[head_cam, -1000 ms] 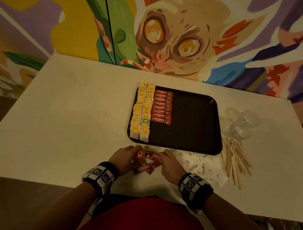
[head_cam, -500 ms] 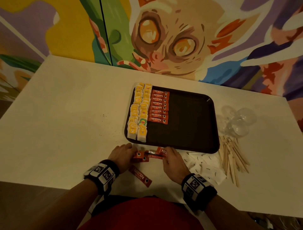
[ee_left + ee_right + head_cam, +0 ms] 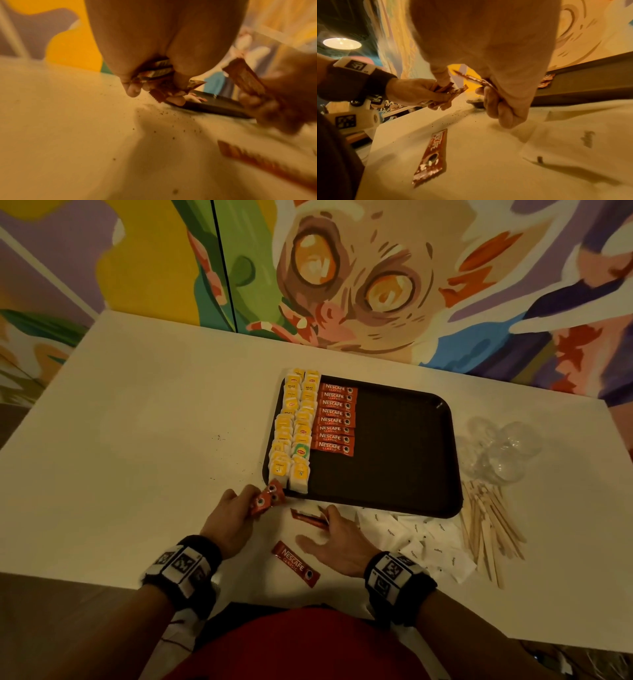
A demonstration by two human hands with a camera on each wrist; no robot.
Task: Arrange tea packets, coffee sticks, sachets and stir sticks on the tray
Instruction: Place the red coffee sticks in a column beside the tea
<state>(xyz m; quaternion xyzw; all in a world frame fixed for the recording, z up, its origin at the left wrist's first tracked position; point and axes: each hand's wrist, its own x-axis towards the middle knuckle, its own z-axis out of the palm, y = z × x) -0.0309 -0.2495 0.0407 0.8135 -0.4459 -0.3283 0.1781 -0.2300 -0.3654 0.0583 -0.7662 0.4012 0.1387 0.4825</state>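
A dark tray (image 3: 404,446) holds two columns of yellow tea packets (image 3: 294,426) and a column of red coffee sticks (image 3: 337,419). My left hand (image 3: 233,515) grips a bunch of red coffee sticks (image 3: 267,498) just off the tray's near left corner; the same bunch (image 3: 154,75) shows in the left wrist view. My right hand (image 3: 337,537) pinches one red coffee stick (image 3: 308,517) between thumb and fingers, and that held stick (image 3: 476,79) appears in the right wrist view. Another coffee stick (image 3: 296,563) lies loose on the white table between my wrists.
White sachets (image 3: 421,539) are scattered below the tray's near right edge. A pile of wooden stir sticks (image 3: 486,525) lies to their right, with clear plastic cups (image 3: 500,450) beyond. Dark crumbs (image 3: 163,115) dot the table. A painted wall stands behind.
My left hand has lifted its bunch of sticks up toward the tray's near left corner. My right hand has drawn apart from it, holding one stick.
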